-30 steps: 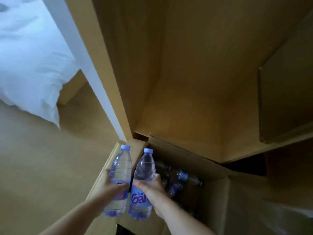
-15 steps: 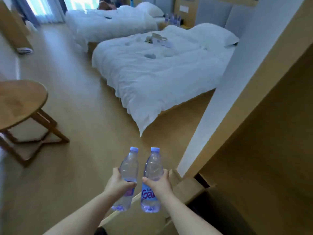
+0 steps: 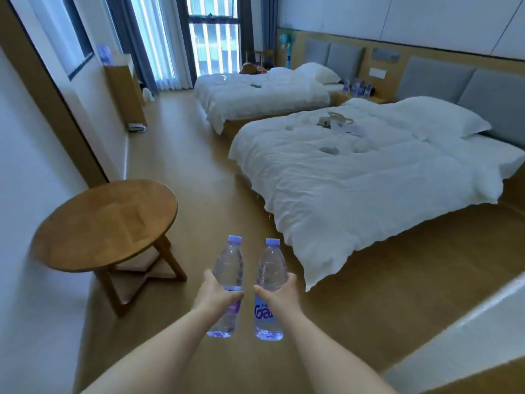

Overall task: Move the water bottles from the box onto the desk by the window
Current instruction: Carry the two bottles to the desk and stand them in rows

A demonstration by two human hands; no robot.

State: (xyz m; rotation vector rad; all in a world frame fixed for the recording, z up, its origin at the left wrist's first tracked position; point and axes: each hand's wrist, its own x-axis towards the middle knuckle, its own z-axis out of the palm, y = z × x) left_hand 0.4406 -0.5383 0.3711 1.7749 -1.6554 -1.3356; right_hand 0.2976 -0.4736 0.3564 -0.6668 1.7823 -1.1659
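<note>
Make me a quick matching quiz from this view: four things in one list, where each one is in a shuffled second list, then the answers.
Things:
1. left-hand bottle
2. round wooden table
3. pillow
4. right-hand bottle

Places:
A. on the nearer bed
B. on the floor by the left wall
C. held upright in the right hand
D. held upright in the left hand

Pairs: 1-D, 2-B, 3-A, 4-C
</note>
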